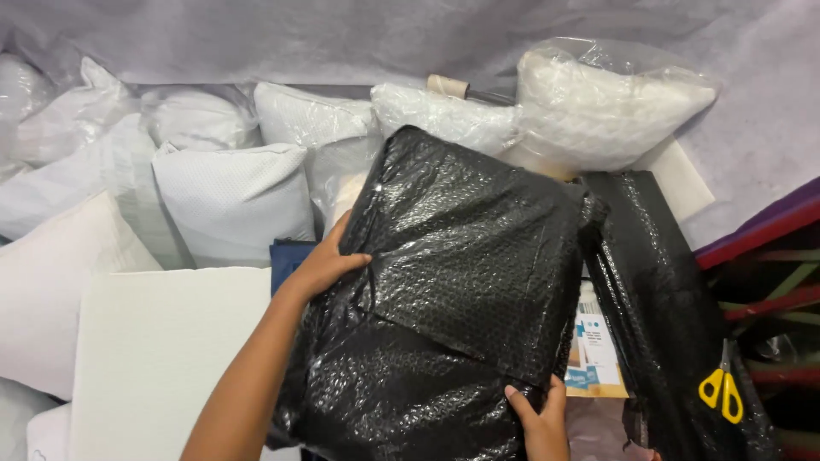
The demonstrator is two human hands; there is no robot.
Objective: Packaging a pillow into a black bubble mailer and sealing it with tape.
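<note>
Grey fabric sheeting [256, 34] drapes across the back here, wrinkled and soft, and below it a crowded surface of white pillows [231, 201], some bare with a fine dimpled weave, some sealed in clear plastic. Front and centre sits the black bubble-wrap bundle [453, 290], bulky and roughly square, its skin glossy and pebbled with small air cells, one flap folded diagonally across the front. The left hand [329, 260] lies on the bundle's upper left edge, fingers curled over and pressing the wrap, thumb lying along the surface. The right hand [538, 414] comes up from the bottom edge of the picture, fingers hooked onto the lower right corner of that flap, gripping the wrap's edge. Moving outward: just left of the bundle, a flat white foam slab [162, 341], matte and rectangular, with a dark blue corner peeking out beside the left wrist. To the right, a long strip of black bubble wrap [658, 299] trails down, and yellow-handled scissors [722, 393] rest on it near the lower end. Behind, a plump white pillow in a clear bag [606, 107] leans against a cardboard tube [448, 86]. Far right, red and purple bars [760, 230].
</note>
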